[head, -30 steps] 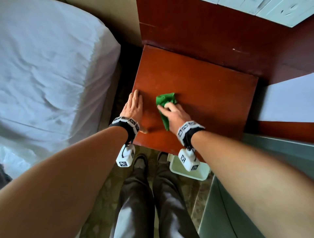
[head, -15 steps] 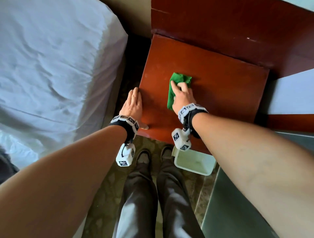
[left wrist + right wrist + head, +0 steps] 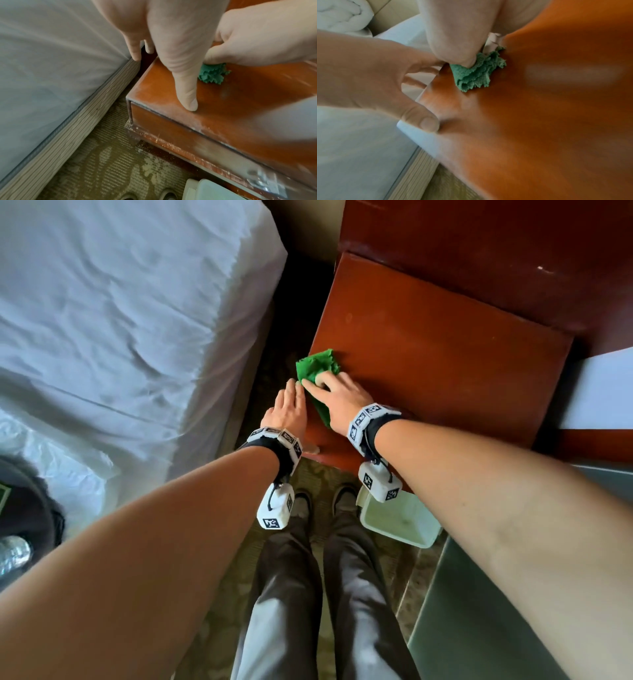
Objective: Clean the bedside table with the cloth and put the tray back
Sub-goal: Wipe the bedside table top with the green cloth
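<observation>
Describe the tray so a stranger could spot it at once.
Start at the red-brown bedside table beside the white bed. Below its front edge, on the patterned carpet by the person's shoes, sits the tray: a pale, empty, rectangular tub, the only light plastic thing on the floor.

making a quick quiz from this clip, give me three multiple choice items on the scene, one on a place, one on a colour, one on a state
1. Where is the tray?
A. on the table
B. on the floor by the table's front
C. on the bed

2. What colour is the cloth?
A. green
B. white
C. blue

3. What is the left hand doing?
A. gripping the cloth
B. lifting the tray
C. resting with straight fingers on the table edge

Answers: 1 B, the head view shows it on the floor by the feet. 2 A, it is green in all three views. 3 C, its fingers lie straight at the left edge while the right hand holds the cloth.
</observation>
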